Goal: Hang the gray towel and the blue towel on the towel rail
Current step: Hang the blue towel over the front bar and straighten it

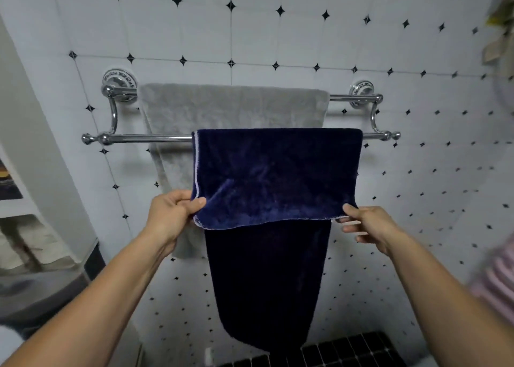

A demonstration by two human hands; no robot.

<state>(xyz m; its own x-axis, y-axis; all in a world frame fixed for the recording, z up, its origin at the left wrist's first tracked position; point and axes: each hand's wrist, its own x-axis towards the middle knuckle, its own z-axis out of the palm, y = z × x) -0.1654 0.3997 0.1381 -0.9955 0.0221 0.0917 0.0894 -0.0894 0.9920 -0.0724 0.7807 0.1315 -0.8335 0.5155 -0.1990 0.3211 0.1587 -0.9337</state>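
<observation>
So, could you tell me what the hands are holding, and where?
Blue towel: left hand pinches its front lower-left corner, right hand its lower-right corner.

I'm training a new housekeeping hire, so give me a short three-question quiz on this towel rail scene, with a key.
1. True or false: the gray towel hangs on the back bar of the double towel rail.
2. Which bar carries the blue towel? A) back bar B) front bar C) neither
3. What does each hand grip?

Key:
1. True.
2. B.
3. The left hand pinches the lower left corner of the blue towel's front flap; the right hand holds its lower right corner. The back layer hangs lower than the front flap.
</observation>
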